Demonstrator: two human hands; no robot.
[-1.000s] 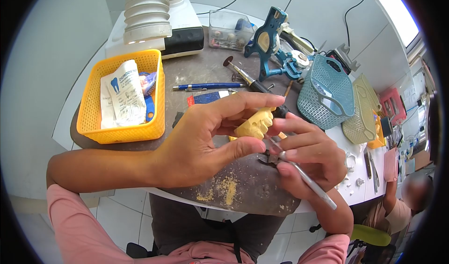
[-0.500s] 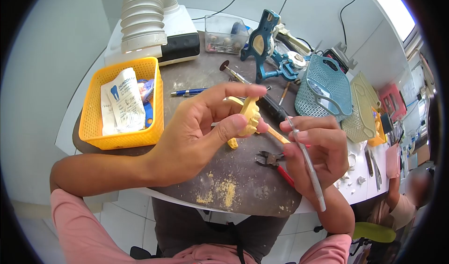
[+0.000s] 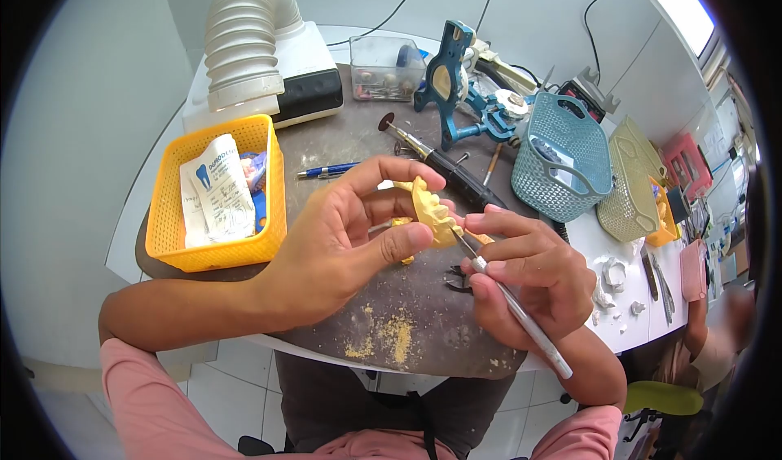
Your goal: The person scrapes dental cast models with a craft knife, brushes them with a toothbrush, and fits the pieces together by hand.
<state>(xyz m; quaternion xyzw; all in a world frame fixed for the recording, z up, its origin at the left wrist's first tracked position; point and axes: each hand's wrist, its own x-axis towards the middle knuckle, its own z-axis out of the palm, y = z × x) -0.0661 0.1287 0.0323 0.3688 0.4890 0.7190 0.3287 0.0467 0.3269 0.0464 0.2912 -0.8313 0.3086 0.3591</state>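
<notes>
At 10 o'clock from right hand, pinching yellow model in left hand; in right, pinching tool along 11-to-5 o'clock.

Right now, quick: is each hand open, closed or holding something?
Left hand: closed, holding the yellow toothed model.
Right hand: closed, holding a slim silver tool, tip at the model.

Your left hand pinches the yellow dental cast between thumb and fingers, your right hand has the metal-handled craft knife pen-style, tip right at the teeth! Yellow shavings dot the surface below, the rotary handpiece lies behind, the yellow basket sits off left.
</notes>
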